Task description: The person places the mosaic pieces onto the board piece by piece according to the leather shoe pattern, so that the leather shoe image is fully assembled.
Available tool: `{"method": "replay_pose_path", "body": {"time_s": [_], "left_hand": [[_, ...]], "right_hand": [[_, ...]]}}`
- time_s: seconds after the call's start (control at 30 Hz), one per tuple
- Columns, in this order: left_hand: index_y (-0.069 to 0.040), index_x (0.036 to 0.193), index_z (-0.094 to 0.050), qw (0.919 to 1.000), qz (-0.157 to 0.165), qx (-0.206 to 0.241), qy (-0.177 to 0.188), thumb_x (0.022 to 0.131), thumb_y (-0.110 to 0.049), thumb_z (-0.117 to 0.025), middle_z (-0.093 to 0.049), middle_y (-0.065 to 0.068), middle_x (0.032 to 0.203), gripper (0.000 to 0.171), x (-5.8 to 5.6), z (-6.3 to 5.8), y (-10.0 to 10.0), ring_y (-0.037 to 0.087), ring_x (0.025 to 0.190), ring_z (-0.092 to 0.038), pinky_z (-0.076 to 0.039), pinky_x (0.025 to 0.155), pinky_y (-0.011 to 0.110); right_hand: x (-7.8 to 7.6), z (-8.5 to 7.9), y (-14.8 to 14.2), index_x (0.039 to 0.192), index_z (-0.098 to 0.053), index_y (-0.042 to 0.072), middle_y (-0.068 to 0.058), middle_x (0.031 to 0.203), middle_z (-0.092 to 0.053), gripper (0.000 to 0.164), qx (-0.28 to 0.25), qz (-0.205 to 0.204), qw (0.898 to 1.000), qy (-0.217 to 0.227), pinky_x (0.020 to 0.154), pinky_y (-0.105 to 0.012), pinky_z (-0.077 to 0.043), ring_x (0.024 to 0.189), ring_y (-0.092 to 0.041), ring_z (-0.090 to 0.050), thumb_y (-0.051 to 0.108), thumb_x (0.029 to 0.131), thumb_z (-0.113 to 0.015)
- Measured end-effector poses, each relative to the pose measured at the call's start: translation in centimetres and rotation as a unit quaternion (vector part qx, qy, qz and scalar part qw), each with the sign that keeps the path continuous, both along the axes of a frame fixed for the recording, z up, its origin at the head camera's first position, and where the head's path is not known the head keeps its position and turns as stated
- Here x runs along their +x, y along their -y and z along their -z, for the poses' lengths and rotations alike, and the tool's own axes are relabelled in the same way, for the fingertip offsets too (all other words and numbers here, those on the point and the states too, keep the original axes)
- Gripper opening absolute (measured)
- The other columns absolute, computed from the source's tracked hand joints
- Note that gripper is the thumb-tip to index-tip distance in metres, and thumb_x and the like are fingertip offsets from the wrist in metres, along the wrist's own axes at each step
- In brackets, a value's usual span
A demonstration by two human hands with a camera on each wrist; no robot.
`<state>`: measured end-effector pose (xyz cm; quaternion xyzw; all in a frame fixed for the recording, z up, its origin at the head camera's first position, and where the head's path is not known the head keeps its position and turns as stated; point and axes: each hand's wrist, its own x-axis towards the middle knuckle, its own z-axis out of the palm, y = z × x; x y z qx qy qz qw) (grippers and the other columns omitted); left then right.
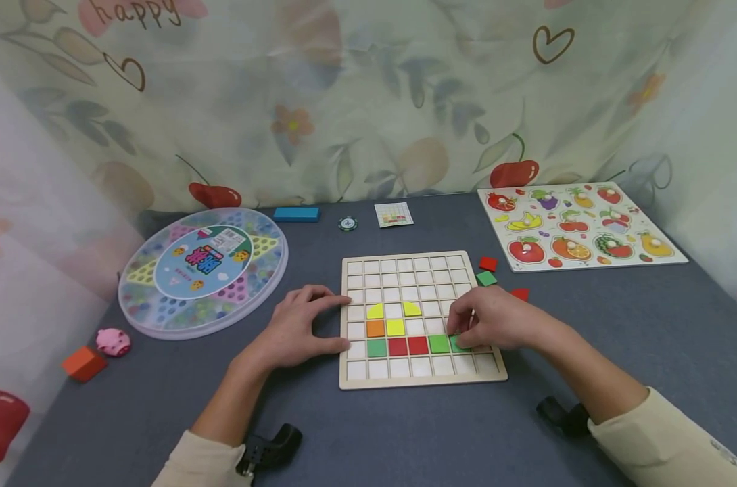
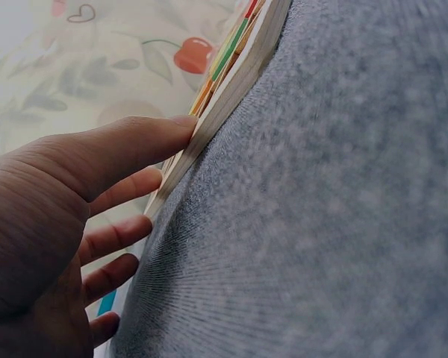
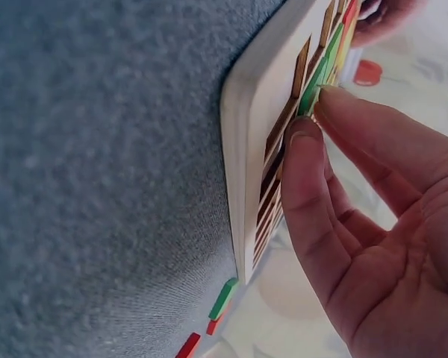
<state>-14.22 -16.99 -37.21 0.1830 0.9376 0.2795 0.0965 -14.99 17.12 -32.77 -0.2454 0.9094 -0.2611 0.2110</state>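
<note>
A wooden grid board (image 1: 423, 383) lies flat on the table, with coloured tiles in some of its cells. My left hand (image 1: 297, 329) touches the board's left edge with thumb and forefinger spread apart; its thumb (image 2: 157, 136) meets the wooden side in the left wrist view. Over the lower right cells, my right hand (image 1: 489, 316) pinches a green square tile (image 3: 310, 95) between thumb and fingertips. Left of it in the same row are another green tile (image 1: 439, 344) and two red tiles (image 1: 408, 346). Yellow pieces (image 1: 395, 327) and an orange tile (image 1: 375, 329) sit above.
Loose red (image 1: 488, 264) and green (image 1: 487, 278) pieces lie beyond the board's right edge. A fruit puzzle board (image 1: 581, 230) is at back right, a round game box (image 1: 204, 325) at left. A pattern card (image 1: 394, 215), poker chip (image 1: 347, 224) and blue block (image 1: 296, 214) line the back.
</note>
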Motion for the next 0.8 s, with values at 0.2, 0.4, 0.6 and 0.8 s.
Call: {"method": "replay_pose_path", "body": {"time_s": [0.2, 0.4, 0.6, 0.8], "left_hand": [[-0.027, 0.147, -0.059, 1.0, 0.0, -0.001, 0.0, 0.085, -0.047, -0.081, -0.047, 0.011, 0.148, 0.069, 0.0, 0.0, 0.0, 0.036, 0.133, -0.037, -0.028, 0.112, 0.064], [-0.027, 0.147, -0.059, 1.0, -0.001, -0.001, -0.002, 0.085, -0.048, -0.081, -0.047, 0.011, 0.148, 0.069, 0.0, -0.1, 0.0, 0.036, 0.134, -0.037, -0.028, 0.112, 0.064], [-0.027, 0.147, -0.059, 1.0, -0.003, -0.002, -0.001, 0.085, -0.048, -0.081, -0.047, 0.01, 0.147, 0.069, 0.1, -0.1, 0.1, 0.035, 0.134, -0.037, -0.028, 0.112, 0.063], [-0.028, 0.147, -0.058, 1.0, -0.003, -0.003, 0.0, 0.085, -0.048, -0.081, -0.047, 0.01, 0.147, 0.069, 0.1, 0.0, 0.1, 0.035, 0.133, -0.037, -0.029, 0.111, 0.063]], "right_hand": [[0.0, 0.0, -0.3, 0.092, -0.076, 0.017, 0.005, 0.082, -0.065, 0.011, -0.004, 0.005, 1.0, -0.01, 0.068, -0.029, -0.049, 0.078, -0.013, -0.057, 0.008, 0.085, -0.079], [-0.4, -0.6, -1.6, 0.099, -0.076, 0.015, 0.003, 0.088, -0.068, 0.01, -0.018, 0.029, 0.999, -0.012, 0.071, -0.032, -0.051, 0.083, -0.015, -0.06, 0.012, 0.089, -0.077], [-1.6, -1.0, -2.8, 0.107, -0.076, 0.012, -0.002, 0.096, -0.07, 0.017, -0.009, 0.065, 0.998, -0.02, 0.072, -0.033, -0.052, 0.088, -0.02, -0.061, 0.014, 0.089, -0.078], [-2.9, -0.6, -4.1, 0.112, -0.075, 0.007, -0.008, 0.103, -0.071, 0.025, 0.02, 0.077, 0.995, -0.055, 0.075, -0.034, -0.054, 0.09, -0.022, -0.064, 0.012, 0.088, -0.079]]}}
